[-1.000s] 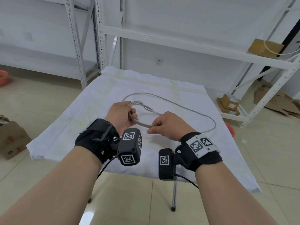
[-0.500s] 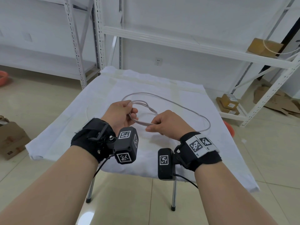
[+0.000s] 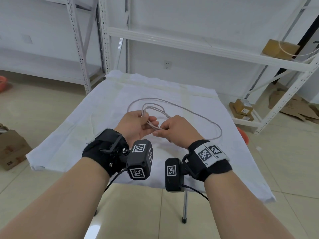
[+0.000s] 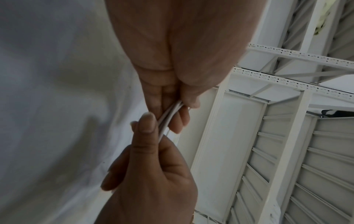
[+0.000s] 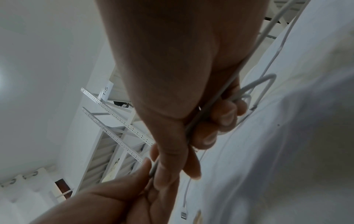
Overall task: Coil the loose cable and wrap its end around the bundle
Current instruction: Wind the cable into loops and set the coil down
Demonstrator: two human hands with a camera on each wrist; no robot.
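Note:
A thin grey-white cable (image 3: 193,112) lies partly coiled on the white-clothed table (image 3: 72,145). My left hand (image 3: 136,122) grips several gathered strands (image 4: 168,116) of the coil between thumb and fingers. Just to its right, my right hand (image 3: 174,128) pinches the same strands (image 5: 193,125) close to the left fingers. Small loops (image 3: 151,107) stick up behind the left hand. One long loose loop runs out to the right across the cloth. A white plug end (image 5: 184,215) hangs below the hands in the right wrist view.
White metal shelving (image 3: 189,44) stands behind the table, with cardboard boxes (image 3: 243,109) on its low shelf at right and a box (image 3: 279,49) higher up. Another carton (image 3: 10,149) sits on the floor at left. A table leg (image 3: 185,207) shows below the cloth.
The hands have drawn closer together and the loose loop at the right has shrunk inward. The small loops behind the left hand have grown.

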